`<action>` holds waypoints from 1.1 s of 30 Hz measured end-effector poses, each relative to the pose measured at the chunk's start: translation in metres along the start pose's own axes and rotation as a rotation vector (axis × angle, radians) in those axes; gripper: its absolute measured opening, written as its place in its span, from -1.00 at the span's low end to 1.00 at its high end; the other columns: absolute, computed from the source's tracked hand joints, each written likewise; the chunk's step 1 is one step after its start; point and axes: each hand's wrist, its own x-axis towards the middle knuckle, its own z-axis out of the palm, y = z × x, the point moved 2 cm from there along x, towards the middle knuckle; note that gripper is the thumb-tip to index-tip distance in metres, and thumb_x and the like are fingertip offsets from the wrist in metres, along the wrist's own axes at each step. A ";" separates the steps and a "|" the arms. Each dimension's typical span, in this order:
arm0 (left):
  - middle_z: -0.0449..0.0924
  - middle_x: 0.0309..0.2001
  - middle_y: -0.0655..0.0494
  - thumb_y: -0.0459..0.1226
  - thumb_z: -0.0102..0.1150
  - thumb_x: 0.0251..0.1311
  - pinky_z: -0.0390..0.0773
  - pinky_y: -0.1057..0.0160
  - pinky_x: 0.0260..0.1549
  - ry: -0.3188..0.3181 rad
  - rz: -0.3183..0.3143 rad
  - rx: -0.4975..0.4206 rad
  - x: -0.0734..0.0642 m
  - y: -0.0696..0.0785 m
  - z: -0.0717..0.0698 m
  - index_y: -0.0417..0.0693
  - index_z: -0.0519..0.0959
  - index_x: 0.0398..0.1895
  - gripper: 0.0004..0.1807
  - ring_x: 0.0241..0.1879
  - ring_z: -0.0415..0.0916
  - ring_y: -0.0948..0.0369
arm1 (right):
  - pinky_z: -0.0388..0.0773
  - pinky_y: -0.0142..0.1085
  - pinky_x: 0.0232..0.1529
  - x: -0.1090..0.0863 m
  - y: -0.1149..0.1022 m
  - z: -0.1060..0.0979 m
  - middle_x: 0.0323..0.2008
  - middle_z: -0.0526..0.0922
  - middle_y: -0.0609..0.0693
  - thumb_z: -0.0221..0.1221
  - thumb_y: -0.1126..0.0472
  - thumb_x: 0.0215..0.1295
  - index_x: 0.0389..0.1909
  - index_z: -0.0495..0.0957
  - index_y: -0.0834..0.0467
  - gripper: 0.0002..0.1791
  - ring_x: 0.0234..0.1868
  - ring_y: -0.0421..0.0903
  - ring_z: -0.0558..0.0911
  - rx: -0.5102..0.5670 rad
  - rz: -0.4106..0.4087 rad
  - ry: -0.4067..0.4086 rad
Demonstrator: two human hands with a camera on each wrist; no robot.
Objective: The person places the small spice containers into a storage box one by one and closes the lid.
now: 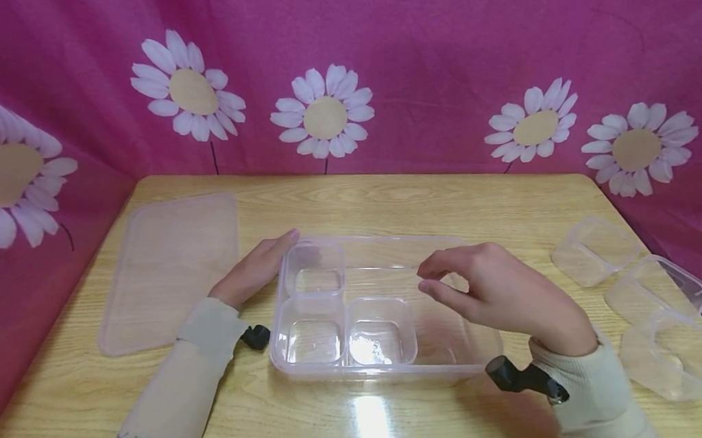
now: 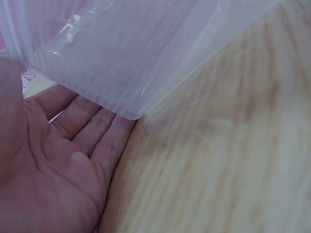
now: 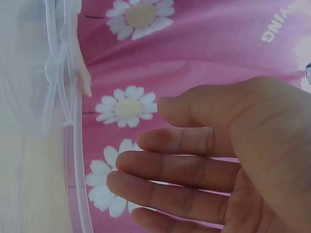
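A large clear plastic food box (image 1: 443,371) lies lengthwise in front of me on the table. Inside it, small clear cups fill the back-left corner (image 1: 315,281), the front-left corner (image 1: 312,340) and the front middle (image 1: 380,337). My left hand (image 1: 258,264) rests against the box's far-left corner. In the left wrist view its fingers (image 2: 109,133) are straight and touch the box wall (image 2: 107,73). Over the right part of the box hovers my right hand (image 1: 486,291), fingers loosely bent and thumb apart, with nothing in it.
To the left, a flat translucent lid (image 1: 170,274) lies on the wooden table (image 1: 293,430). Three more clear containers stand by the right edge: one at the back (image 1: 595,255), one in the middle (image 1: 647,288), one in front (image 1: 678,365). A pink flowered cloth (image 1: 412,49) surrounds the table.
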 end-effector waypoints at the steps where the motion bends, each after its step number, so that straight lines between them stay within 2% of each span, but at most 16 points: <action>1: 0.54 0.38 0.14 0.45 -0.34 0.42 -0.01 -0.13 0.67 0.000 0.000 0.000 0.000 0.000 0.000 0.21 0.58 0.29 -0.21 0.56 0.26 0.12 | 0.76 -0.19 -0.08 0.000 0.002 -0.001 -0.19 0.82 -0.21 0.28 0.16 0.43 -0.06 0.73 0.03 -0.85 -0.16 -0.30 0.77 -0.006 0.011 0.011; 7: 0.52 0.39 0.14 0.46 -0.35 0.42 -0.02 -0.16 0.66 -0.007 -0.017 -0.002 0.001 0.000 0.000 0.22 0.56 0.32 -0.21 0.57 0.25 0.10 | 0.75 -0.11 -0.05 -0.002 0.014 -0.007 -0.16 0.83 -0.14 0.29 0.14 0.43 -0.07 0.73 0.02 -0.86 -0.15 -0.22 0.77 -0.028 0.078 0.075; 9: 0.53 0.38 0.15 0.45 -0.36 0.43 -0.01 -0.17 0.66 -0.006 -0.018 0.000 0.000 0.000 0.000 0.23 0.57 0.30 -0.22 0.56 0.26 0.10 | 0.73 -0.13 -0.08 -0.003 0.018 -0.008 -0.14 0.83 -0.12 0.29 0.14 0.43 -0.06 0.73 0.03 -0.85 -0.27 -0.26 0.72 -0.036 0.099 0.094; 12: 0.55 0.36 0.14 0.45 -0.35 0.43 0.01 -0.16 0.66 -0.004 -0.010 0.003 0.000 0.001 0.000 0.22 0.59 0.28 -0.22 0.54 0.28 0.11 | 0.63 -0.25 -0.22 -0.004 0.025 -0.010 -0.13 0.82 -0.11 0.29 0.11 0.43 -0.04 0.72 0.02 -0.83 -0.54 -0.34 0.49 -0.053 0.136 0.117; 14: 0.56 0.35 0.14 0.45 -0.35 0.43 0.01 -0.16 0.66 -0.005 -0.005 0.003 0.000 0.001 0.000 0.21 0.59 0.27 -0.22 0.54 0.28 0.11 | 0.57 -0.27 -0.26 -0.004 0.030 -0.010 -0.12 0.81 -0.08 0.28 0.10 0.43 -0.02 0.71 0.03 -0.81 -0.59 -0.31 0.40 -0.057 0.161 0.127; 16: 0.56 0.35 0.14 0.45 -0.35 0.43 0.01 -0.16 0.66 -0.007 0.000 0.003 0.000 0.000 -0.001 0.21 0.59 0.27 -0.22 0.54 0.28 0.11 | 0.60 -0.22 -0.23 -0.004 0.035 -0.010 -0.08 0.80 -0.03 0.29 0.09 0.43 0.00 0.70 0.05 -0.78 -0.51 -0.23 0.52 -0.057 0.185 0.137; 18: 0.55 0.36 0.14 0.46 -0.35 0.42 0.00 -0.16 0.66 -0.008 0.003 0.001 0.000 0.000 0.000 0.21 0.59 0.28 -0.21 0.55 0.28 0.11 | 0.66 -0.10 -0.13 -0.003 0.039 -0.010 -0.04 0.79 0.04 0.29 0.10 0.43 0.02 0.69 0.08 -0.76 -0.28 -0.08 0.67 -0.056 0.203 0.149; 20: 0.55 0.36 0.15 0.46 -0.34 0.42 0.00 -0.16 0.66 -0.008 0.001 0.000 -0.001 0.000 0.000 0.21 0.59 0.28 -0.21 0.55 0.27 0.11 | 0.67 0.06 0.01 -0.003 0.044 -0.010 0.02 0.78 0.09 0.30 0.12 0.41 0.04 0.68 0.11 -0.74 -0.01 0.06 0.70 -0.059 0.215 0.164; 21: 0.55 0.36 0.15 0.46 -0.34 0.42 0.00 -0.16 0.66 -0.009 0.000 -0.001 -0.001 0.000 0.000 0.21 0.59 0.28 -0.21 0.55 0.27 0.11 | 0.66 0.11 0.05 -0.003 0.046 -0.010 0.03 0.77 0.12 0.31 0.12 0.41 0.04 0.68 0.12 -0.73 0.06 0.11 0.69 -0.059 0.223 0.172; 33: 0.58 0.34 0.15 0.46 -0.34 0.42 0.04 -0.15 0.65 -0.009 0.002 -0.006 0.000 0.000 0.000 0.22 0.60 0.28 -0.21 0.52 0.32 0.11 | 0.50 0.13 0.19 -0.012 0.075 -0.018 0.15 0.68 0.15 0.28 0.12 0.42 0.06 0.65 0.11 -0.73 0.20 0.17 0.59 -0.041 0.353 0.257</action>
